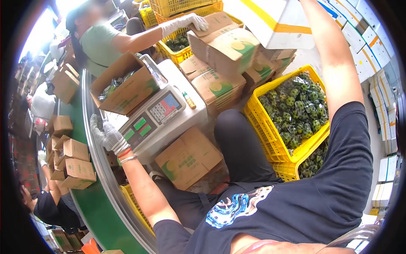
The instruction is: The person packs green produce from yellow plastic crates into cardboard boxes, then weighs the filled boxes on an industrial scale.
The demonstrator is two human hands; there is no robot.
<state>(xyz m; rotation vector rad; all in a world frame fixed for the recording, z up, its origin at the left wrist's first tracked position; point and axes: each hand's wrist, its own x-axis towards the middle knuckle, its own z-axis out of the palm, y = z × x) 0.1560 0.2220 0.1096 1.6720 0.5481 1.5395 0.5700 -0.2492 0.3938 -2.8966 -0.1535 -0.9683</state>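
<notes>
My left hand [107, 136], in a grey-white knit glove with a red band at the wrist, is beside the scale [158, 111], near the conveyor's metal edge. Its fingers are stretched out and it holds nothing. An open cardboard carton [134, 94] with bagged goods inside rests tilted on the scale, just above this hand. My right arm [332, 46] reaches up past the top edge, so its hand is out of sight. Near that forearm is a white foam box [292, 40] with yellow tape.
Yellow crates [270, 127] of bagged dark-green fruit stand at my right. Folded cartons [218, 86] are stacked ahead, a co-worker's gloved hand [192, 21] on the top ones. A green conveyor [101, 211] runs along the left, cartons [74, 163] beside it. A closed carton [190, 158] lies by my knees.
</notes>
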